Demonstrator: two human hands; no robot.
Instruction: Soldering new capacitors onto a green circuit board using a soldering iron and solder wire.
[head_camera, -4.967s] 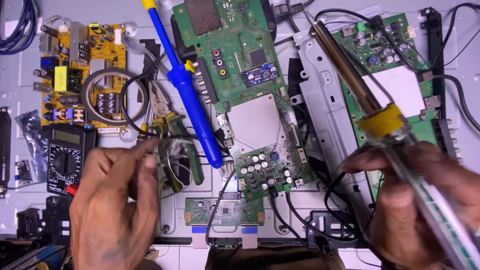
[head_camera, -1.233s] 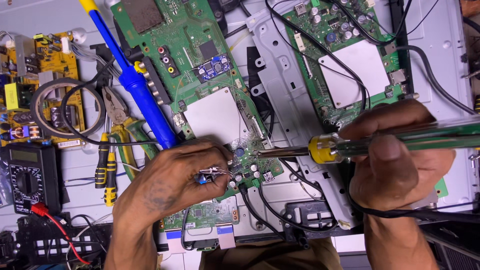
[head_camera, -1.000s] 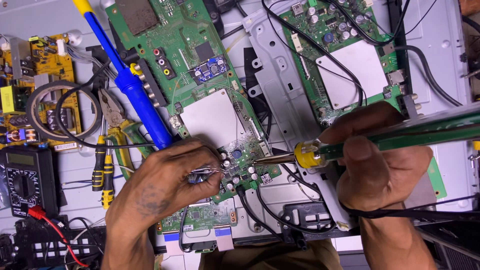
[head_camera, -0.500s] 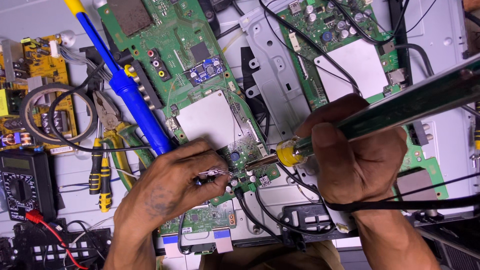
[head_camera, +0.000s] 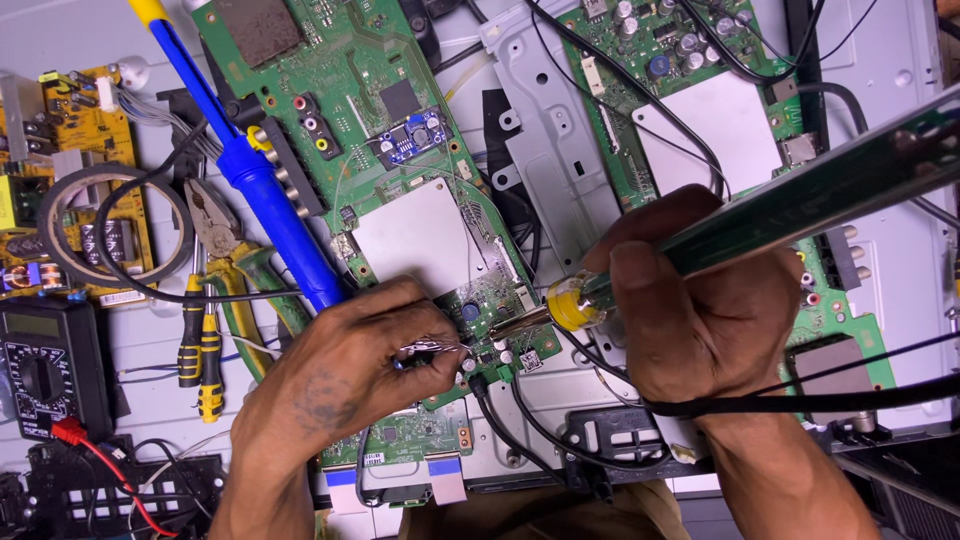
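**Soldering at the green board's lower corner**

The green circuit board (head_camera: 400, 150) lies tilted on the counter, carrying a pale metal shield and small capacitors. The right hand (head_camera: 710, 310) is clenched around a green-handled soldering iron (head_camera: 800, 205), its tip at the board's lower corner. The left hand (head_camera: 350, 370) pinches thin solder wire (head_camera: 432, 349) just beside that tip.
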